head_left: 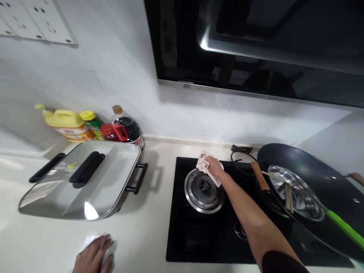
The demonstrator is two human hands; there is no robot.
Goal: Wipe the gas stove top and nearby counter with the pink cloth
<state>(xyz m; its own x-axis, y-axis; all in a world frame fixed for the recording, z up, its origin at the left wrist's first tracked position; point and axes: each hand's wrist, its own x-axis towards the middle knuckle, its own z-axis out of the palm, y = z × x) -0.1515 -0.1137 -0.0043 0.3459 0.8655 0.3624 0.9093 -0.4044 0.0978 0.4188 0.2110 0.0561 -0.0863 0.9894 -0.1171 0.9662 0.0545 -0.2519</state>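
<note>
My right hand [215, 167] reaches out over the black glass stove top [182, 227] and presses a crumpled white cloth [204, 162] against its far edge, just behind the round steel burner [203, 189]. My left hand [95, 258] lies flat on the pale countertop [148, 227] near the front edge, fingers spread, holding nothing.
A large steel-lidded electric pan [82, 180] with black handles stands on the left. Behind it are a yellow jug [66, 123], a green bottle [92, 120] and a dark sauce bottle [127, 127]. A black wok [313, 189] with a steel lid and green-handled utensil sits on the right burner. A range hood [256, 45] hangs above.
</note>
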